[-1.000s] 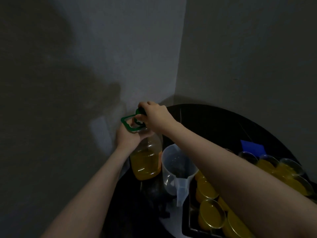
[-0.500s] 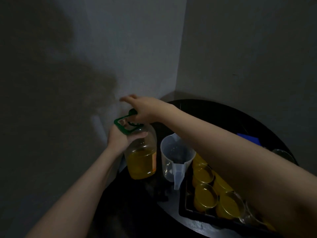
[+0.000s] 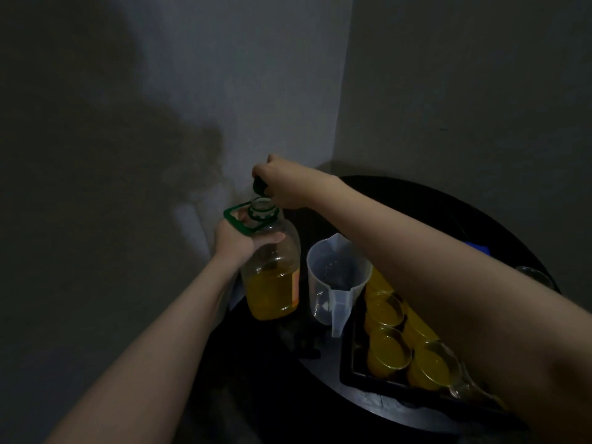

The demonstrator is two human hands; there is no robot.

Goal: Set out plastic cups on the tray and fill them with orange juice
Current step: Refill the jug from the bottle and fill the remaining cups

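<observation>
A clear juice bottle (image 3: 272, 283), about a third full of orange juice, stands at the table's left edge with its mouth uncovered. My left hand (image 3: 237, 238) grips its shoulder under the green carry handle (image 3: 245, 221). Just above the mouth, my right hand (image 3: 282, 184) holds the dark green cap (image 3: 260, 186). An empty clear measuring jug (image 3: 334, 277) stands right of the bottle. Right of the jug, a black tray (image 3: 347, 357) carries several plastic cups (image 3: 389, 352) filled with juice; my right forearm hides part of them.
The round black table (image 3: 416, 203) sits in a corner between two grey walls. A blue object (image 3: 479, 248) lies at the far right behind my arm, beside one clear cup (image 3: 533, 275). The room is dim.
My right hand was turning the cap on the bottle, then lifted it off the neck. The bottle mouth now stands uncovered. My left hand kept its grip.
</observation>
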